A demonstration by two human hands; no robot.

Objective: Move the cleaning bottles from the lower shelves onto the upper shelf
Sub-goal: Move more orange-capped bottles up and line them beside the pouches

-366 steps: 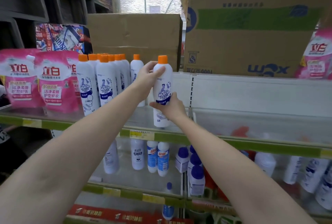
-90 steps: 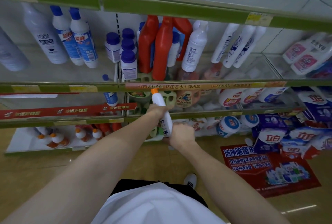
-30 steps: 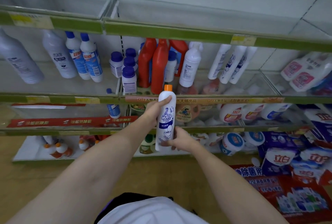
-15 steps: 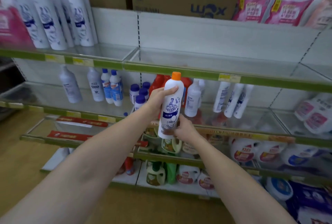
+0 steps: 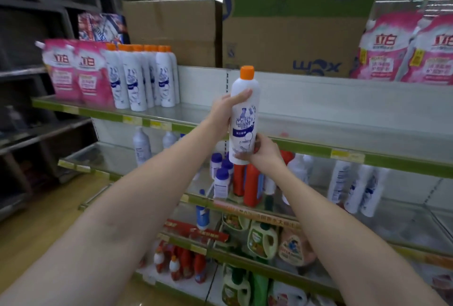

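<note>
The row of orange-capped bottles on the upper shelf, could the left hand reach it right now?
Probably not yet: the left hand is wrapped around the held bottle, though the path to the row looks open.

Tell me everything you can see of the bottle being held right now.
The held bottle is white, plastic-looking and tall, with an orange cap and a blue printed label. It is upright, in the air in front of the upper shelf. The left hand wraps its upper body; the right hand grips its base.
</note>
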